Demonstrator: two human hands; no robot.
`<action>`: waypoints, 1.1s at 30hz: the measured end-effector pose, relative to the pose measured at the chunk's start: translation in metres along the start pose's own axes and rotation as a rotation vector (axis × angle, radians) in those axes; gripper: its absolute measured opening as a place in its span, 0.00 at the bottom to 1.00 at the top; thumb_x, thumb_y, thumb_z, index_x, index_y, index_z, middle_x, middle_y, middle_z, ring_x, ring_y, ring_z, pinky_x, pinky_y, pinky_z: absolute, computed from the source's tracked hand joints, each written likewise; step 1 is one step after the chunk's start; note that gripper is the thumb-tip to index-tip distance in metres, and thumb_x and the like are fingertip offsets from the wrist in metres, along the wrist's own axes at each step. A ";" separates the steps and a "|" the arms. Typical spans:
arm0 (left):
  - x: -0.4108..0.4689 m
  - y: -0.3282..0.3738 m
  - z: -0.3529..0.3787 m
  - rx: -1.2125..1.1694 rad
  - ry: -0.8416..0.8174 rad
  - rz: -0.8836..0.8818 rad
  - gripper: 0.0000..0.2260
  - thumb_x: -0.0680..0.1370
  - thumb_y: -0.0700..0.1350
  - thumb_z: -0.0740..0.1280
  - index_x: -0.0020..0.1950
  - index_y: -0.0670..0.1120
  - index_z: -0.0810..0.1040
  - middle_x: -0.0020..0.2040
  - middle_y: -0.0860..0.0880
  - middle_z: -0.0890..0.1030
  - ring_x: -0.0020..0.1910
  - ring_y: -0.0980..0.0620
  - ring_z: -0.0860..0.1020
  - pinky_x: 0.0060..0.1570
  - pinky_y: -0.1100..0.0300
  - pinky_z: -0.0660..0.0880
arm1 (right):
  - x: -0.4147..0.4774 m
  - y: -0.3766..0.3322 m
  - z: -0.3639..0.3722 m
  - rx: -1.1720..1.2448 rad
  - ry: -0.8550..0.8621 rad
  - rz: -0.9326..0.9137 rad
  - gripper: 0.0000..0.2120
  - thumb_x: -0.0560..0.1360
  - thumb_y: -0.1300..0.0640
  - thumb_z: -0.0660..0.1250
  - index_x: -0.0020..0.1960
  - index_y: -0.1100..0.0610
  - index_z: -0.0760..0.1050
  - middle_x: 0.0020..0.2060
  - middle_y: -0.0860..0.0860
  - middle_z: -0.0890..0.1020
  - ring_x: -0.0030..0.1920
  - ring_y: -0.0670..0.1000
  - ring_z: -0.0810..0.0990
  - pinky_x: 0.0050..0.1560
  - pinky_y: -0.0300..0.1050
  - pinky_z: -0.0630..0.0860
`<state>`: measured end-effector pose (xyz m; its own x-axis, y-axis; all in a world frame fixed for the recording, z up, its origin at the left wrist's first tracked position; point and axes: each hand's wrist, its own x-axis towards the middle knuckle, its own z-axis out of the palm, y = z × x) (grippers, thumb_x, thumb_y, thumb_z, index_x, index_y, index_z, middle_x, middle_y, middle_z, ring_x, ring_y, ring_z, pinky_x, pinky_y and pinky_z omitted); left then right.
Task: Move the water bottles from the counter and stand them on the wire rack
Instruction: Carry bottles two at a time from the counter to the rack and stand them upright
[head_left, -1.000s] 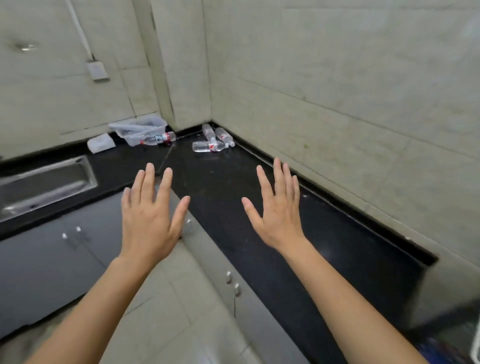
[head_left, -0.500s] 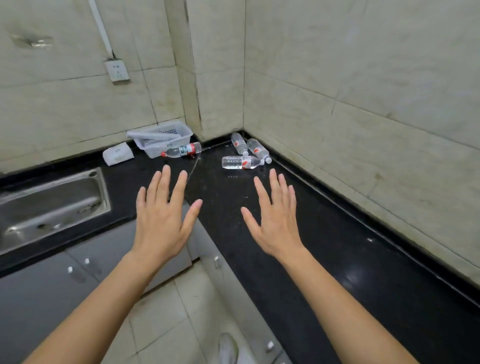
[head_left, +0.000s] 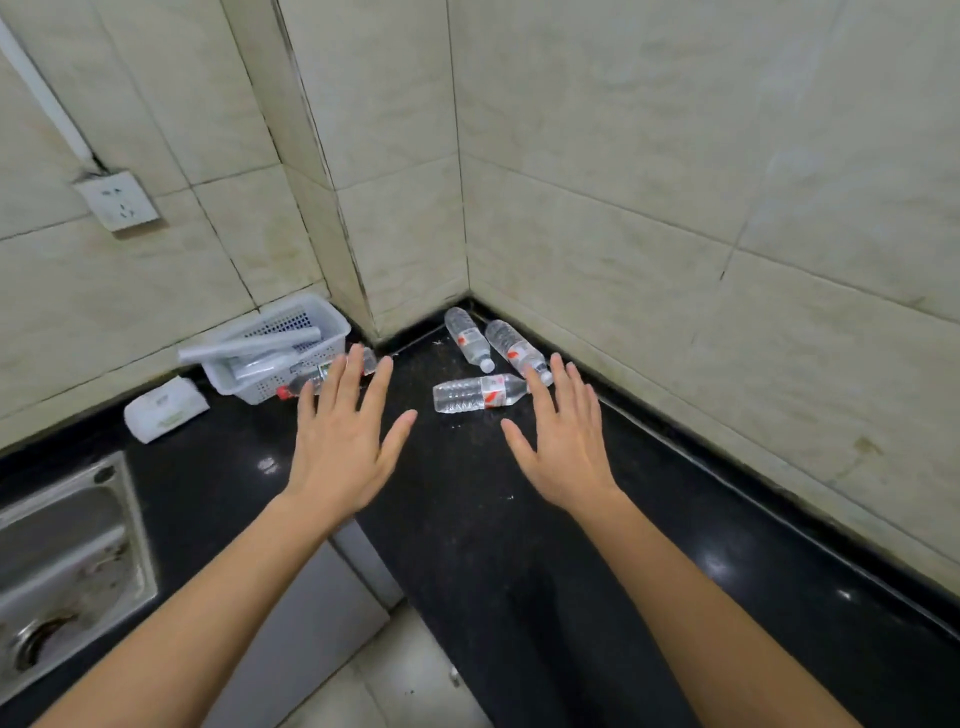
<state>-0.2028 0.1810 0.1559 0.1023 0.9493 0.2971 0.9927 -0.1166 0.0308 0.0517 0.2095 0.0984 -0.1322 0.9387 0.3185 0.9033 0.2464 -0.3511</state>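
Three clear water bottles with red-and-white labels lie on their sides in the corner of the black counter (head_left: 467, 493): one nearest me (head_left: 475, 393), one toward the corner (head_left: 467, 338), one along the right wall (head_left: 511, 349). A fourth bottle (head_left: 301, 382) lies in front of the basket, partly hidden by my left fingers. My left hand (head_left: 345, 436) and my right hand (head_left: 563, 441) hover palm-down with fingers spread, empty, just short of the bottles. No wire rack is in view.
A white perforated basket (head_left: 332, 319) holding rolled items stands at the back left, with a white packet (head_left: 163, 408) beside it. A steel sink (head_left: 67, 561) is sunk into the counter at left. Tiled walls close the corner; a socket (head_left: 118, 200) is on the left wall.
The view has closed in on the corner. Both open hands have moved forward over the counter, now close to the bottles. The bottles have not moved.
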 end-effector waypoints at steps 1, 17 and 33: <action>0.015 -0.006 0.012 -0.008 -0.022 0.003 0.32 0.82 0.63 0.48 0.80 0.45 0.62 0.79 0.38 0.62 0.78 0.38 0.61 0.73 0.36 0.61 | 0.009 0.003 0.008 0.008 -0.014 0.024 0.35 0.82 0.41 0.58 0.83 0.53 0.51 0.82 0.58 0.51 0.82 0.59 0.48 0.80 0.59 0.49; 0.232 -0.079 0.248 -0.194 -0.659 0.264 0.31 0.84 0.60 0.55 0.83 0.48 0.52 0.83 0.42 0.53 0.81 0.41 0.55 0.74 0.41 0.60 | 0.122 0.045 0.147 0.322 -0.428 0.857 0.40 0.79 0.45 0.67 0.83 0.53 0.49 0.77 0.59 0.65 0.77 0.59 0.64 0.75 0.50 0.64; 0.412 -0.044 0.384 0.151 -0.600 0.737 0.44 0.76 0.43 0.71 0.83 0.51 0.45 0.83 0.43 0.45 0.82 0.40 0.45 0.76 0.37 0.54 | 0.210 0.009 0.264 0.327 -0.310 0.993 0.35 0.80 0.39 0.62 0.81 0.42 0.50 0.70 0.55 0.57 0.64 0.60 0.72 0.65 0.58 0.75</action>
<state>-0.1797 0.6891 -0.0899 0.6778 0.6485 -0.3466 0.6592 -0.7447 -0.1043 -0.0761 0.4724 -0.0704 0.4574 0.7632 -0.4564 0.5180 -0.6458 -0.5608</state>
